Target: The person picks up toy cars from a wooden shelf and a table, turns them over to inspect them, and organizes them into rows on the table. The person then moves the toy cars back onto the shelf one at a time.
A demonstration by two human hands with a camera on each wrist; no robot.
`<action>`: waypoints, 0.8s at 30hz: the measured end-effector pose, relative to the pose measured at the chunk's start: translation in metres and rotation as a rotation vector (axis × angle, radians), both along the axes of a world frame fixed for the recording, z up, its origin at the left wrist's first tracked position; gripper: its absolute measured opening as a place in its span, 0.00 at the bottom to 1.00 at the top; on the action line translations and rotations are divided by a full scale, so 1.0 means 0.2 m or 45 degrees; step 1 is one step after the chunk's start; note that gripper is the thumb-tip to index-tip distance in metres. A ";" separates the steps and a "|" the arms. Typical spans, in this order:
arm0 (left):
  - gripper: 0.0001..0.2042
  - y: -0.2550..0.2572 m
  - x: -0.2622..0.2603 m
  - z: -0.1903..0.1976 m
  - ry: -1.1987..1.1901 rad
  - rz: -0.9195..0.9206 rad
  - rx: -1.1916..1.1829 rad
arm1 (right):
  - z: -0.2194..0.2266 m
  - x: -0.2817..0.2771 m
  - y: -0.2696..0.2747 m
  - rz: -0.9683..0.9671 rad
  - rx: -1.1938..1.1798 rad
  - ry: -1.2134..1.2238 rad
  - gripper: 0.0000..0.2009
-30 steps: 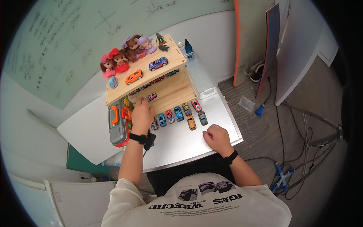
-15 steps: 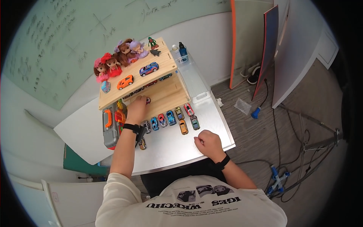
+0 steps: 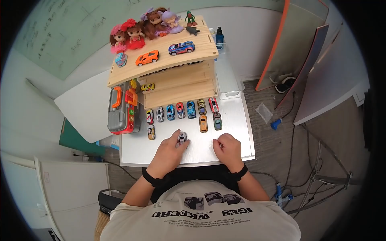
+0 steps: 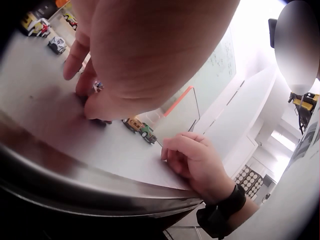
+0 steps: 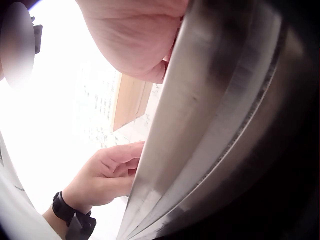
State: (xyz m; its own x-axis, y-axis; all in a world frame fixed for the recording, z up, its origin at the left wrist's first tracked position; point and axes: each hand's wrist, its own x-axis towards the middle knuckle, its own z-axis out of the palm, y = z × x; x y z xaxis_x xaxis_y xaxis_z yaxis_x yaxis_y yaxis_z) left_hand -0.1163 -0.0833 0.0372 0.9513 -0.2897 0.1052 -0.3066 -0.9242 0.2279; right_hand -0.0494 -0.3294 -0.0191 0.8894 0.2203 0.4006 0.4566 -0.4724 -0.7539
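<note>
My left hand point(image 3: 167, 154) pinches a silver-white toy car point(image 3: 182, 137) between thumb and fingers, low at the front of the metal table point(image 3: 136, 154). In the left wrist view that hand point(image 4: 135, 55) mostly covers the car. My right hand point(image 3: 228, 149) rests loosely curled near the table's front edge, holding nothing. Behind the hands stands a row of toy cars, among them a blue one point(image 3: 191, 109) and a red one point(image 3: 213, 105). In front of that row are an orange car point(image 3: 203, 123), a green one point(image 3: 217, 121) and a gold one point(image 3: 151, 131).
A wooden shelf point(image 3: 169, 98) stands at the back, with a yellow car point(image 3: 148, 87) on its lower level. Dolls point(image 3: 134, 36), an orange car point(image 3: 147, 58) and a blue car point(image 3: 181, 48) are on top. A grey toolbox point(image 3: 118, 114) is at left, a clear tray point(image 3: 230, 86) at right.
My left hand has come from the shelf's lower level to the table front, now with the silver-white car. A yellow car on that level is uncovered. The right hand stays near the table's front edge.
</note>
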 end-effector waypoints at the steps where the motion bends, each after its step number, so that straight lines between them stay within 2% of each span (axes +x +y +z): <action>1: 0.21 -0.02 0.00 0.01 -0.063 -0.028 -0.031 | 0.00 0.00 0.00 0.011 -0.009 0.001 0.10; 7: 0.20 -0.05 0.09 -0.09 -0.121 0.012 -0.160 | -0.01 0.01 -0.01 0.034 -0.011 -0.008 0.09; 14: 0.19 -0.09 0.23 -0.09 -0.182 -0.091 -0.161 | 0.01 0.01 -0.01 0.042 -0.017 0.044 0.09; 17: 0.21 -0.10 0.25 -0.12 -0.172 -0.014 -0.199 | 0.02 0.01 -0.01 0.046 -0.034 0.053 0.09; 24: 0.22 -0.10 0.27 -0.13 -0.193 -0.006 -0.197 | 0.01 0.03 0.01 0.046 0.005 0.044 0.10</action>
State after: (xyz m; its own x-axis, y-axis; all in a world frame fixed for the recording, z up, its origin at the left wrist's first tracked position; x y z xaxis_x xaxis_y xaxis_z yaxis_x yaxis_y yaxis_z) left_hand -0.0626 -0.1024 0.0105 0.9200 -0.2635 0.2902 -0.3524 -0.8801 0.3181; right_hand -0.0443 -0.3277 -0.0168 0.8942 0.2507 0.3708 0.4469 -0.4531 -0.7713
